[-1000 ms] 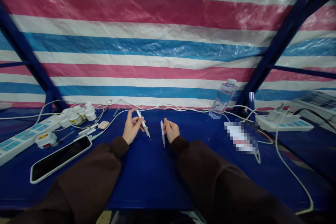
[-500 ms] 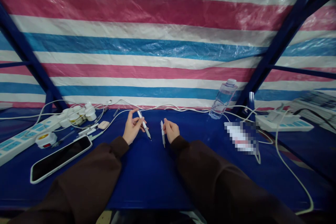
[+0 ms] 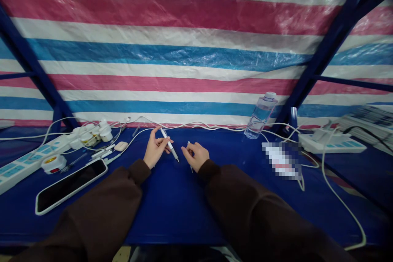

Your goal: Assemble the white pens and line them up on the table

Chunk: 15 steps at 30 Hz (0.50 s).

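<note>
Right hand (image 3: 197, 156) has shifted over one pen (image 3: 189, 142), mostly hiding it, grip unclear; left hand (image 3: 154, 150) grips another pen (image 3: 172, 151).

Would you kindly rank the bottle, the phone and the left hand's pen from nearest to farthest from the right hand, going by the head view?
From the right hand:
1. Pen: just left, in the left hand.
2. Bottle: to the right, toward the back.
3. Phone: far left, beyond the left hand.
</note>
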Tool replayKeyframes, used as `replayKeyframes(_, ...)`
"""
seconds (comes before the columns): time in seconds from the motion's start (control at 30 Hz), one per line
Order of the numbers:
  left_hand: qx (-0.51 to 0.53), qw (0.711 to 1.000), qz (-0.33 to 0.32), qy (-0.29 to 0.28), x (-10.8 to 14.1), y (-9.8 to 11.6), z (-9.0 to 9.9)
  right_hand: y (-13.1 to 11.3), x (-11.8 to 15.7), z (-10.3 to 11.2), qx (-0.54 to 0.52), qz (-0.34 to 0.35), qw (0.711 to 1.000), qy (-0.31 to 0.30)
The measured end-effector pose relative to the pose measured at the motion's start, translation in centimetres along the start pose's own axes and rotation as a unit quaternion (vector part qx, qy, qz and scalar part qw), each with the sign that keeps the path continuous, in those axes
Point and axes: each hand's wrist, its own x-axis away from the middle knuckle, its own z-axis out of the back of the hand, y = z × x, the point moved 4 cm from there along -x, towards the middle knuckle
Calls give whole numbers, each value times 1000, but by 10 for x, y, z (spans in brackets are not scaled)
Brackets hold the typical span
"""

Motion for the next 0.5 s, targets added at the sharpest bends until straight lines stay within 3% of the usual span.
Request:
replayKeyframes(0.13,7,1000,0,-3,1,1,-2,-16,4,-3,45,106,991,-62)
replayKeyframes(0.3,-2,1000,9,-22,2,1,-5,-23,9,-8,81,176,977,-87)
replayKeyframes(0.4,-18,999,-1,-29,1,-2,-5,-23,11,-10,89,168,979,-80)
replayKeyframes(0.5,-91,995,-40,1,1,-5,0,-21,12,-10,127,123,982,-71)
